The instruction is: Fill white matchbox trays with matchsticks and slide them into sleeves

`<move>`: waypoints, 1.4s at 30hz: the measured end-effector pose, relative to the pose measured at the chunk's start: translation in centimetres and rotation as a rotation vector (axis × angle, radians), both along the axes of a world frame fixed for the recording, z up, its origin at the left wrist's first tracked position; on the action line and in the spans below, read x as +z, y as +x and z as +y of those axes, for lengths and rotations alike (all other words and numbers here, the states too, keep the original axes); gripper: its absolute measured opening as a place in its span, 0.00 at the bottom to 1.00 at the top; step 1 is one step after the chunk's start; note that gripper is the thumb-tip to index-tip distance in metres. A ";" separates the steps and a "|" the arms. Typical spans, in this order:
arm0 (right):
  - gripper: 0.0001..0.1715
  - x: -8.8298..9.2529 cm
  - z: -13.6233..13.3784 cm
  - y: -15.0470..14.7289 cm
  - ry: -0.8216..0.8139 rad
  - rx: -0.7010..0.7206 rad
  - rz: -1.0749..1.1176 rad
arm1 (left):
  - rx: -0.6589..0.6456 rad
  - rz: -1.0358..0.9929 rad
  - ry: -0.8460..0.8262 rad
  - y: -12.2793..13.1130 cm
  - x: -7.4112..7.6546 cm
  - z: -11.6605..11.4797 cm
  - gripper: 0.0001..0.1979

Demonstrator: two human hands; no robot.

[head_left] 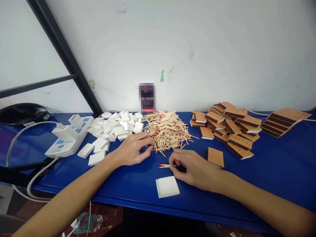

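A heap of loose red-tipped matches (170, 130) lies on the blue table against the wall. My left hand (134, 148) is at the heap's front left edge, thumb and fingertips drawn together; whatever they grip is hidden. Between the thumb and fingers of my right hand (191, 166) are a few matches (164, 166), their red heads pointing left. Just below that hand, a single white matchbox tray (168, 187) lies flat near the table's front edge. An orange matchbox (215, 157) sits just behind my right hand.
Many white trays (118, 125) are piled left of the matches. Orange matchboxes (232, 125) are heaped on the right, with a leaning stack (283, 121) farther out. A power strip (71, 138) with cables stands at left. A blurred upright object (147, 98) leans against the wall.
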State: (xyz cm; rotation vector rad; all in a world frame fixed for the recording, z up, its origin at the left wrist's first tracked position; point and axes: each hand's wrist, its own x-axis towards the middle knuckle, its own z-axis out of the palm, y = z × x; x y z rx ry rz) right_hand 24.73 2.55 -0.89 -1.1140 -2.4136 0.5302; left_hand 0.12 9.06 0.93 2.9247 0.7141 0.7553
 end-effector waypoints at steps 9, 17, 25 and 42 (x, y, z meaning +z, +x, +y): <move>0.07 -0.2 0.1 0.8 0.007 0.068 0.037 | 0.043 0.091 -0.056 -0.1 -0.6 0.5 0.09; 0.08 0.2 -0.2 0.6 0.005 0.044 -0.018 | 0.065 0.144 -0.047 0.1 -0.7 0.6 0.10; 0.08 0.3 -0.1 0.4 0.009 0.033 0.026 | 0.049 0.145 -0.044 0.2 -0.8 0.7 0.08; 0.05 0.4 -0.5 0.5 -0.045 -0.024 0.107 | -0.030 -0.067 0.027 0.2 -0.8 0.6 0.06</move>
